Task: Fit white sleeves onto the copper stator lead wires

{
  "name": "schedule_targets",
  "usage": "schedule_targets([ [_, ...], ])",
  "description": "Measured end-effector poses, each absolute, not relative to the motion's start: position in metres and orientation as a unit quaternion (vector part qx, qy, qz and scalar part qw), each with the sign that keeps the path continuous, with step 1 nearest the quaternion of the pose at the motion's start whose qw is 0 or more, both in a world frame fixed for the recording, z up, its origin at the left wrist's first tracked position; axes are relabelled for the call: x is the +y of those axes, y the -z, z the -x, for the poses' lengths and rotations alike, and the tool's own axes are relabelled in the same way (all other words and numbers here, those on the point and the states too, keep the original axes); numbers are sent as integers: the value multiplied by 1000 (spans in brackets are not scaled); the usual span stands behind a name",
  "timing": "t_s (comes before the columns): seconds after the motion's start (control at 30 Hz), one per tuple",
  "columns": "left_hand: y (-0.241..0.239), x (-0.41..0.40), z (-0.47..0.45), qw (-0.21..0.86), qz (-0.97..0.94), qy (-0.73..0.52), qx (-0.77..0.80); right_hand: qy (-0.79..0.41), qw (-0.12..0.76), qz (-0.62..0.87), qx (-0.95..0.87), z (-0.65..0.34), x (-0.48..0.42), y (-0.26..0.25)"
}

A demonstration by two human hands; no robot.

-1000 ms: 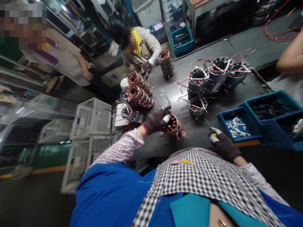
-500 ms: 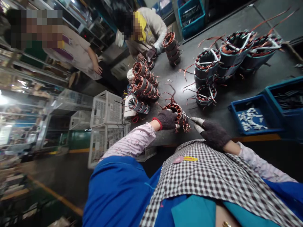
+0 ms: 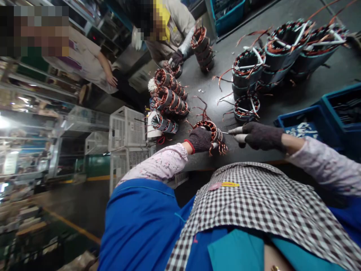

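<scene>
A motor stator (image 3: 216, 132) with copper windings and loose wire ends lies near me on the dark table. My left hand (image 3: 200, 140), in a dark knit glove with a red cuff, is closed around its left side, fingers partly hidden by the ring. My right hand (image 3: 258, 136), gloved with pale fingertips, is to the right of the stator, thumb and fingers pinched together. From that pinch a thin pale strand (image 3: 224, 132) runs to the stator's right side; whether it is a needle or a cord I cannot tell.
More stators (image 3: 172, 102) lie in rows at left; others with white tubes (image 3: 248, 69) stand behind. Blue bins (image 3: 318, 113) sit at right, white crates (image 3: 127, 128) at left. Across the table a co-worker (image 3: 180, 22) handles a stator; another person (image 3: 84, 60) is at far left.
My right hand has moved up and slightly right in the picture, and its forearm now reaches further out from my body. My left hand stays on the stator. The view has shifted slightly.
</scene>
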State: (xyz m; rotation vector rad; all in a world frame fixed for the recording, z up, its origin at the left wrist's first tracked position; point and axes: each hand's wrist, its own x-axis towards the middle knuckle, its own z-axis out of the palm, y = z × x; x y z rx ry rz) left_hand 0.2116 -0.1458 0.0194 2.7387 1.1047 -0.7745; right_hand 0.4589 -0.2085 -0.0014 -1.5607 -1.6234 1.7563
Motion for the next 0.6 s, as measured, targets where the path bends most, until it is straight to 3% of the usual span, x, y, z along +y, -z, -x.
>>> schedule_targets([
  [0.1,-20,-143,-212,44,-895,268,354,-723,188,482,-458,-455,-204,20],
  [0.2,-24,-140,-214,53,-884,293,360,-724,239,450,-465,-445,-206,50],
  [0.4,-26,-133,-219,81,-866,349,347,-387,241,570,-683,-421,-211,66],
  [0.6,-23,-138,-213,33,-865,342,365,-623,286,552,-475,-369,-238,19],
])
